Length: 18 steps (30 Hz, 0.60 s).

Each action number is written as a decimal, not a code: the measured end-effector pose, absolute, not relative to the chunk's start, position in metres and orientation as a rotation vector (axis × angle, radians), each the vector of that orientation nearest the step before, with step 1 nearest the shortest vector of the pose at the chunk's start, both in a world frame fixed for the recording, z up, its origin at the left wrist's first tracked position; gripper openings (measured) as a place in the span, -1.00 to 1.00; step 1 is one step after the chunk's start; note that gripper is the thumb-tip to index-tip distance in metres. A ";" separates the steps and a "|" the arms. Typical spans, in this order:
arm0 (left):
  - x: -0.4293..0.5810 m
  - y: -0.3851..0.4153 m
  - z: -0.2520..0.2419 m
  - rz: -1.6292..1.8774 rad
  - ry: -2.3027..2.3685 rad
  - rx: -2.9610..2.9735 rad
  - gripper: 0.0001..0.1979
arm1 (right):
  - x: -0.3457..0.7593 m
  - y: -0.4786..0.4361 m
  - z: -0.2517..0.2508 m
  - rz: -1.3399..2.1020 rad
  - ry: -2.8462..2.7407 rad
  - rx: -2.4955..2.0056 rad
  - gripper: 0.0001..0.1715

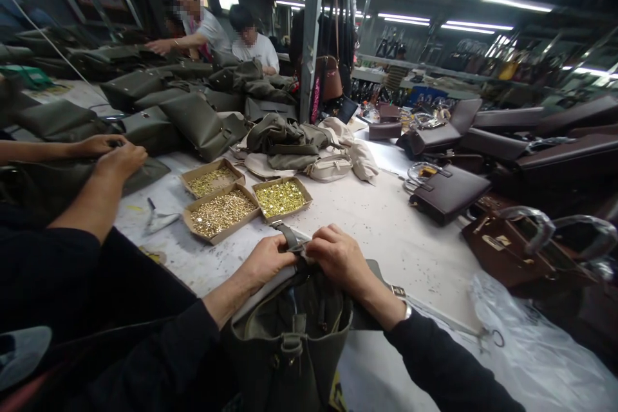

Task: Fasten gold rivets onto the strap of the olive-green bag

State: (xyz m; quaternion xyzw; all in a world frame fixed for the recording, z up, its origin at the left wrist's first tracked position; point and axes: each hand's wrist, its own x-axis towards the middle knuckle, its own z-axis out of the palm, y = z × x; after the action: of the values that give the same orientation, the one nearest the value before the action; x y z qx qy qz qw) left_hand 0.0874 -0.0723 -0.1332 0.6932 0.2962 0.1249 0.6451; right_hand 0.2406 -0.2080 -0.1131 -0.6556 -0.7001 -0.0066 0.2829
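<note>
An olive-green handbag [290, 341] stands open at the near edge of the white worktable [386, 219], right in front of me. My left hand [264, 261] is closed on the bag's rim at the foot of a green strap [288, 235]. My right hand [340, 257] is closed on the same rim just to the right, fingers curled down over the strap's base. The strap runs up and away from both hands toward the cardboard trays. What lies under the fingers is hidden.
Three cardboard trays of gold-coloured metal fittings [222, 211] sit just beyond my hands. A co-worker's hands [113, 153] work on a green bag at the left. Green bags [193, 119] pile at the back, brown bags [449, 193] at the right, clear plastic [531, 341] at the near right.
</note>
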 end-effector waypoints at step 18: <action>0.088 -0.070 -0.136 0.238 0.664 1.380 -0.69 | 0.236 -0.207 -0.118 0.243 -1.770 -1.913 -0.84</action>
State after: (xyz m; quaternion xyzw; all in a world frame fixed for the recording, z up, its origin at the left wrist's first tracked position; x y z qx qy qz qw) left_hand 0.0879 -0.0695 -0.1360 0.6230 0.2996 0.1073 0.7145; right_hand 0.2365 -0.2071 -0.1180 -0.7058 -0.6532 0.0895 0.2591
